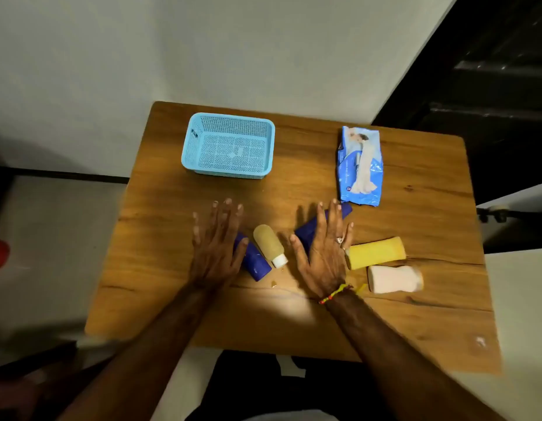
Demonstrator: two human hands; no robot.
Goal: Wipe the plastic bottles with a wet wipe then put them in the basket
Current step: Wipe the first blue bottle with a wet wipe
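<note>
Bottles: five plastic bottles lie on their sides near the table's front-middle: a dark blue bottle [254,262], a tan bottle with a white cap [269,245], a second dark blue bottle [309,230], a yellow bottle [376,252] and a pale pink bottle [395,278].
Hands: the left hand [216,243] and right hand [324,253] hover flat, fingers spread, holding nothing.
Wipes: a blue and white wet-wipe packet [359,167] sits by the table's far right edge; no wipe is drawn out.
Basket: a light blue perforated plastic basket [192,147] stands at the far left with nothing in it.
Progress: not begun, by my reading; every bottle remains to wipe and place.
Table: a wooden tabletop [430,314].
</note>
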